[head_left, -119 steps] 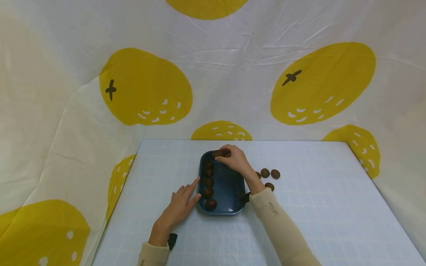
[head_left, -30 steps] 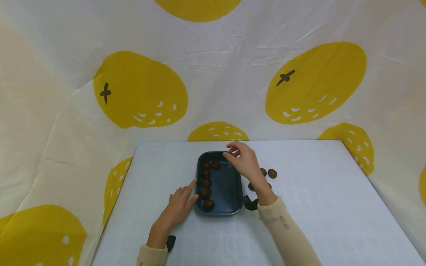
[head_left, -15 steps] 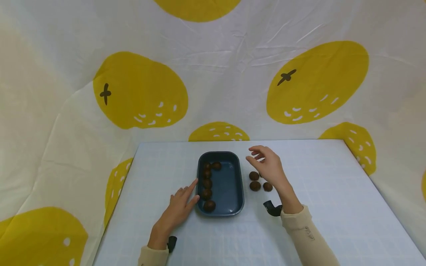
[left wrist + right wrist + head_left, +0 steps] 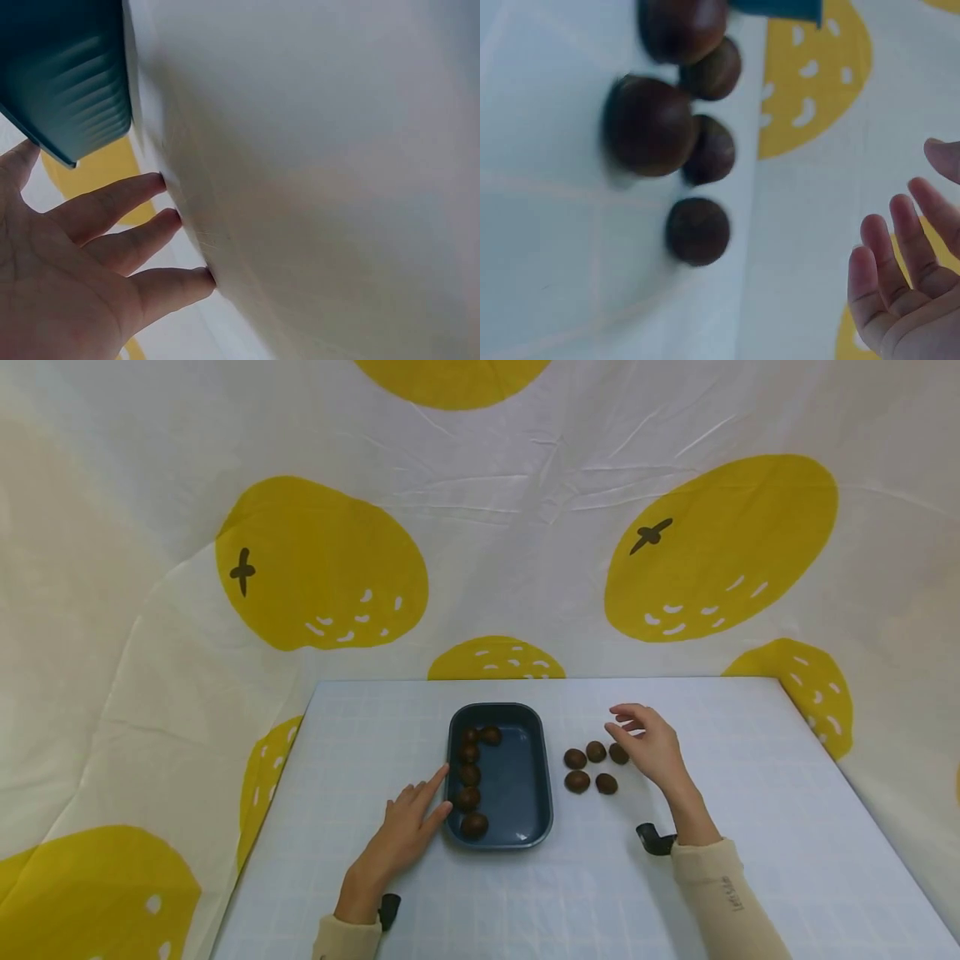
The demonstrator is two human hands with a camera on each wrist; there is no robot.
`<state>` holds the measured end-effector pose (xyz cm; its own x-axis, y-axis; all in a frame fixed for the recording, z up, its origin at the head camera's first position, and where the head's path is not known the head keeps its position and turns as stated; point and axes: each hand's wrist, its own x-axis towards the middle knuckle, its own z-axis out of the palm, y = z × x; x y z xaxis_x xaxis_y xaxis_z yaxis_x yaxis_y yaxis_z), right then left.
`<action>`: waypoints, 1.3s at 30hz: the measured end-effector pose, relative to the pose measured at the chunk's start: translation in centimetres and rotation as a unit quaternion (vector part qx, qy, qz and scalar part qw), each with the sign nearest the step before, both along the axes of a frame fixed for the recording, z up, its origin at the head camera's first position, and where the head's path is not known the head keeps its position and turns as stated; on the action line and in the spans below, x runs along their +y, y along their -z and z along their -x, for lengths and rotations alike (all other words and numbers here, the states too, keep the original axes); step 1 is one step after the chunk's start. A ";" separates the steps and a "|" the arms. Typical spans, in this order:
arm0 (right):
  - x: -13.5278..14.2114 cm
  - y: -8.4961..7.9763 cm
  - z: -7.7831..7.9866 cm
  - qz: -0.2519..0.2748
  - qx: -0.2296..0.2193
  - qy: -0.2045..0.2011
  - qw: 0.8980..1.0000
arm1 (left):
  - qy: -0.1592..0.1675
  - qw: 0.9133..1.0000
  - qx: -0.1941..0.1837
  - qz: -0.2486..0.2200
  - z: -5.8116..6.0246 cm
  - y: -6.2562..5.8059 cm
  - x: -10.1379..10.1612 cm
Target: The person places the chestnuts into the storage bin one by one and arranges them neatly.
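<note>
6 brown nuts are sitting inside the blue tray. 5 of them are making a line along its left wall, and 1 more is resting to the right of the farthest one. 5 other nuts are lying on the white table, to the right of the tray: 3 are sitting in the far row and 2 are sitting nearer the person. The right hand is hanging by the far nut at the right end and, in the head view, is covering part of it. Its fingers are bending softly, and its thumb is standing apart from them. The left hand is lying at the left side of the tray, its fingers spreading apart. 1 fingertip is touching the tray's rim; the thumb is pointing at the rim too, but I cannot tell if it is touching. Both arms are wearing cream sleeves, and dark letters are showing on the right one. A small black thing is sticking out at each wrist. Behind the table, a pale cloth is hanging, and big yellow fruits are showing on it, many with white marks.
</note>
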<state>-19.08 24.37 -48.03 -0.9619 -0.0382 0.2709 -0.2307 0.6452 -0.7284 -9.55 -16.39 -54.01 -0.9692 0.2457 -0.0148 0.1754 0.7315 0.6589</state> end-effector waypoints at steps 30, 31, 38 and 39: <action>4.1 6.1 0.5 -0.109 -0.137 -0.010 0.985 | -0.002 1.000 -0.001 -0.002 0.1 0.0 0.0; 4.1 6.2 0.5 -0.111 -0.134 -0.010 0.985 | -0.002 1.000 0.000 -0.002 0.1 0.0 0.0; 3.9 6.4 0.5 -0.125 -0.120 -0.009 0.985 | -0.002 1.000 0.003 -0.003 0.0 0.1 0.0; 3.9 6.5 0.4 -0.125 -0.121 -0.008 0.985 | -0.002 1.000 0.002 -0.003 0.0 0.2 0.0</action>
<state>-19.51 28.24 -54.48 -0.9958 -0.0910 0.0134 -0.0817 0.8086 -0.5826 -9.51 -16.43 -54.17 -0.9703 0.2416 -0.0090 0.1751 0.7278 0.6631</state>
